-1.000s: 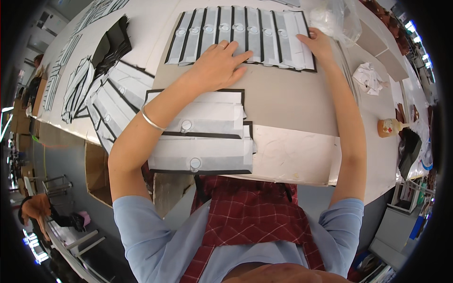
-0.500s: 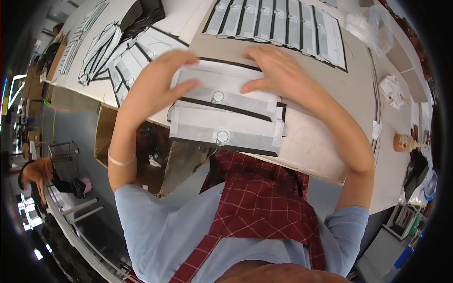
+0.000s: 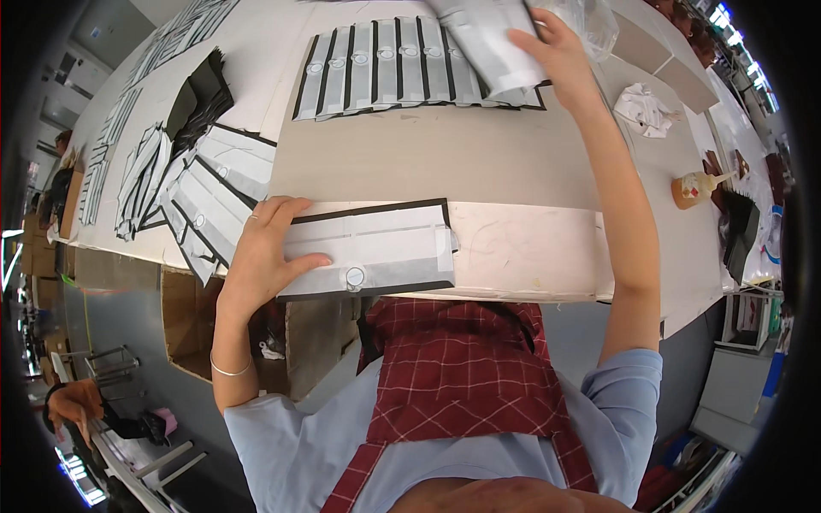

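A flat white fabric panel with black edging and a small round disc [image 3: 368, 248] lies along the near edge of the table. My left hand [image 3: 272, 256] grips its left end, the thumb on top and the fingers over its far edge. Out at the far right, my right hand [image 3: 560, 58] holds a second white panel [image 3: 494, 43] by its right side, tilted above the right end of a row of similar panels [image 3: 380, 64]. These overlap side by side on a grey-beige board [image 3: 410, 162], black strips and discs showing. The held panel hides part of the row.
Left of my left hand lie fanned white panels [image 3: 205, 192] and a dark stack of sheets [image 3: 198, 94]. On the right are a crumpled white cloth [image 3: 643, 111] and a squeeze bottle [image 3: 688, 190] of amber liquid. A cardboard box [image 3: 190, 321] stands below the table's left edge.
My right hand has carried one panel away from the pair in front of me, up to the far row. My left hand has stayed with the other panel, now lower in view.
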`<state>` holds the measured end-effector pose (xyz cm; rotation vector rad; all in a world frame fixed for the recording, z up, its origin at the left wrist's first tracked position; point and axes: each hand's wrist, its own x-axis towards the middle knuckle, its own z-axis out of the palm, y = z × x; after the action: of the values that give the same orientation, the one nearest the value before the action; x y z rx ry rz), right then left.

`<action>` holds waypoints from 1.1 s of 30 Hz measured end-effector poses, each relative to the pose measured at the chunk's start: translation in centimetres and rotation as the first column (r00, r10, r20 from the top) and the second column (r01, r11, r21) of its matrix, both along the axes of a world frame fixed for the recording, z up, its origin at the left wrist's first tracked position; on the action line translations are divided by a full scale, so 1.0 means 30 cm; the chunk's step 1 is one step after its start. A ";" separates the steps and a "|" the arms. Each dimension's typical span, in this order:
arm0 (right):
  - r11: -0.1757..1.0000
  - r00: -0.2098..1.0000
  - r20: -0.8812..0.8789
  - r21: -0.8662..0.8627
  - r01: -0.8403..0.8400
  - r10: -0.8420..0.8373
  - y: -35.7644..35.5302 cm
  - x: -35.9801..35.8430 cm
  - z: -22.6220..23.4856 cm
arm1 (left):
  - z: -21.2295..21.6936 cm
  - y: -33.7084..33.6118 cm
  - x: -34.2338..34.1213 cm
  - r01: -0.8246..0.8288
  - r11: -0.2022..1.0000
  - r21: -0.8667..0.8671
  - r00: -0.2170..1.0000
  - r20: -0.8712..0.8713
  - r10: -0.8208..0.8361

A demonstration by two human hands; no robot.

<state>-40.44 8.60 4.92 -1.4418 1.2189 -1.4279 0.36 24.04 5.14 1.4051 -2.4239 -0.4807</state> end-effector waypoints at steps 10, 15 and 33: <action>0.933 0.975 -0.001 0.293 0.211 -0.220 -0.087 -0.287 -0.300 | 0.002 -0.047 -0.008 -0.051 0.984 0.171 0.998 -0.021 0.056; 0.932 0.966 -0.183 0.281 0.227 -0.180 -0.074 -0.262 -0.289 | -0.003 -0.020 -0.009 -0.085 0.977 0.198 0.985 -0.129 0.112; 0.997 0.929 -0.366 0.055 -0.045 0.062 0.106 -0.058 -0.023 | 0.152 -0.311 -0.444 0.135 0.633 -0.762 0.951 -0.079 -0.298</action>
<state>-42.18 11.80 4.22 -1.7498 1.4166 -1.1142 -12.97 14.72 9.70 0.6580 -2.2036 0.3289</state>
